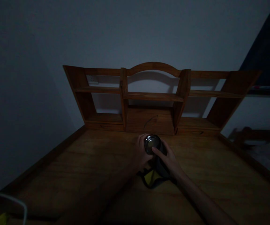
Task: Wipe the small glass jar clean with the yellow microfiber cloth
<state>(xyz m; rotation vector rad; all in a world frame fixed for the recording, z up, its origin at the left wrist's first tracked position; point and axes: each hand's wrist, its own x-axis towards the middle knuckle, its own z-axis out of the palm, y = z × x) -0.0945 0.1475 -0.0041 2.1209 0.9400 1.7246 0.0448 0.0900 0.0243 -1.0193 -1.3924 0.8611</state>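
Note:
Between my two hands is a round, shiny metal object [152, 144] with a dark rim, its circular face turned up towards me. It is too dim to tell exactly what it is. My left hand [142, 150] curls around its left side, fingers closed on it. From the right, my right hand [170, 157] grips it too, with the thumb lying across the edge of its face. Just below my hands, a dark fabric-like item with a yellow patch [151, 178] lies on the desk, partly hidden by my right hand.
A wooden shelf unit [153, 97] with several compartments stands at the back of the wooden desk [97, 156]. Raised edges run along both sides. A white cable [13, 198] and a small yellow thing [2, 218] are at the lower left. The room is dim.

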